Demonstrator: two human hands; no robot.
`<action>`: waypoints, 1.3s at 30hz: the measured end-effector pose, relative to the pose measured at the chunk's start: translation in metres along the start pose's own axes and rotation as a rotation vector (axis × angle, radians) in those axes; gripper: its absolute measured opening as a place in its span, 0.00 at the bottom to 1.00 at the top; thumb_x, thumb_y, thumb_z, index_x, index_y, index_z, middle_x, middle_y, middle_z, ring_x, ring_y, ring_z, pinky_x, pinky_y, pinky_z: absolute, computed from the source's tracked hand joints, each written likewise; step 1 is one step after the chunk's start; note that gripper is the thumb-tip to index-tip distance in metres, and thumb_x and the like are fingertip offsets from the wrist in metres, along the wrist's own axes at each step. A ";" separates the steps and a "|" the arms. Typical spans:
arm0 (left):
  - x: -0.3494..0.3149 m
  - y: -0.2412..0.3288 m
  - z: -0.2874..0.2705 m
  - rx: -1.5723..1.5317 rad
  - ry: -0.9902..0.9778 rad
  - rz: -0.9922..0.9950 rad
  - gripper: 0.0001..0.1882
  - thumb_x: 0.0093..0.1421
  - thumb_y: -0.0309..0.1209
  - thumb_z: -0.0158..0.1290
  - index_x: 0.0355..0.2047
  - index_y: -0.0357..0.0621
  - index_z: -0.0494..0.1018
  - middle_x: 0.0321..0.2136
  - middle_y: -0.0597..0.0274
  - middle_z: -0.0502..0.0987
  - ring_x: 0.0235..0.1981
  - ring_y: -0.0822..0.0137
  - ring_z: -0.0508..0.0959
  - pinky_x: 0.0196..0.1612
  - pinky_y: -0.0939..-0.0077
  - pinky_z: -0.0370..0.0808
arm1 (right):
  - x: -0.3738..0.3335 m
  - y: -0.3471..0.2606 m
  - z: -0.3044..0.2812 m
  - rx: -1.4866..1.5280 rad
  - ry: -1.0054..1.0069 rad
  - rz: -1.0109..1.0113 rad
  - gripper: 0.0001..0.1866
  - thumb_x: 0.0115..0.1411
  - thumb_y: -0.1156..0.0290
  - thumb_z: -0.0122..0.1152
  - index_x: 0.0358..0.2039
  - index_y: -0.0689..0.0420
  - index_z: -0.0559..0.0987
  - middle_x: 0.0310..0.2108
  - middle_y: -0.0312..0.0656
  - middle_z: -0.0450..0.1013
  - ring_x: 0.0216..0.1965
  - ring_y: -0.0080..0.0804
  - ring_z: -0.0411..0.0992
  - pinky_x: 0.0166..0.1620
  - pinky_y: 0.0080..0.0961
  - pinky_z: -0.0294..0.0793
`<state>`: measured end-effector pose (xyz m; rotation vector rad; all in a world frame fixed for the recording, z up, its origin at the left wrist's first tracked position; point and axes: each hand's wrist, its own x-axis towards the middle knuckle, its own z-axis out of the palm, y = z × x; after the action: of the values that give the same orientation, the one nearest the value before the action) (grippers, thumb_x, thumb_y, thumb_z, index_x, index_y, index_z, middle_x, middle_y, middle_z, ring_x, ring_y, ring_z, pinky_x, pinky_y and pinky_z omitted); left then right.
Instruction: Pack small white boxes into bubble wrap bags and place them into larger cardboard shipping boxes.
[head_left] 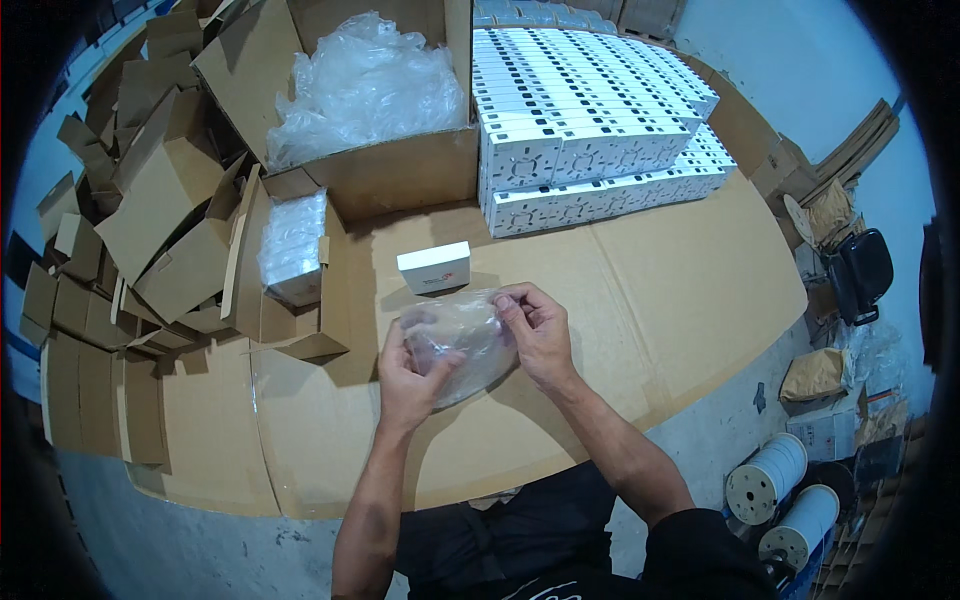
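A clear plastic bag (462,345) is stretched between my two hands above the cardboard-covered table. My left hand (412,378) pinches its left side, the thumb lying over the film. At the bag's upper right edge, my right hand (535,330) grips the film between thumb and fingers. Just beyond the bag stands a small white box (434,268) with a little red mark on its front. Whether anything lies inside the bag I cannot make out; it looks flat and see-through.
A large carton (400,175) full of crumpled clear bags (370,85) stands at the back. Left of centre, an open carton (335,300) holds plastic-wrapped packs (295,240). Stacked white boxes (590,150) fill the back right. Empty cartons (165,215) pile up at left. Cable spools (765,480) sit on the floor.
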<state>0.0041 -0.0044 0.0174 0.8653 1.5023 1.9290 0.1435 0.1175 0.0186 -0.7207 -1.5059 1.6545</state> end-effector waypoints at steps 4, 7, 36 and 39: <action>0.000 -0.001 -0.004 0.111 -0.237 -0.133 0.23 0.56 0.26 0.69 0.49 0.37 0.73 0.42 0.61 0.79 0.42 0.72 0.80 0.47 0.77 0.78 | 0.007 -0.001 -0.005 -0.030 0.106 -0.096 0.11 0.69 0.67 0.61 0.46 0.60 0.79 0.37 0.34 0.76 0.36 0.18 0.71 0.37 0.18 0.72; 0.000 -0.007 -0.004 0.079 -0.213 -0.202 0.24 0.54 0.24 0.70 0.49 0.36 0.74 0.41 0.62 0.79 0.42 0.72 0.80 0.47 0.76 0.78 | 0.013 -0.024 -0.014 -0.374 0.183 -0.377 0.13 0.61 0.70 0.67 0.45 0.58 0.80 0.42 0.40 0.76 0.40 0.27 0.73 0.38 0.24 0.74; 0.004 -0.017 -0.010 0.278 -0.128 -0.042 0.24 0.51 0.19 0.70 0.47 0.36 0.72 0.43 0.61 0.79 0.46 0.72 0.78 0.51 0.74 0.77 | 0.052 -0.112 0.017 -1.064 -0.812 -0.301 0.10 0.57 0.68 0.66 0.33 0.61 0.80 0.29 0.54 0.78 0.34 0.51 0.79 0.40 0.41 0.77; 0.002 -0.013 -0.008 0.154 -0.104 -0.098 0.31 0.49 0.21 0.72 0.51 0.38 0.69 0.46 0.60 0.78 0.47 0.70 0.78 0.52 0.72 0.77 | 0.058 -0.115 0.022 -1.122 -1.003 -0.220 0.12 0.56 0.67 0.66 0.36 0.62 0.80 0.29 0.57 0.78 0.33 0.55 0.79 0.40 0.43 0.77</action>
<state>-0.0035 -0.0048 0.0040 0.9249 1.6161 1.6899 0.1127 0.1546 0.1400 -0.1534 -3.1624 0.8550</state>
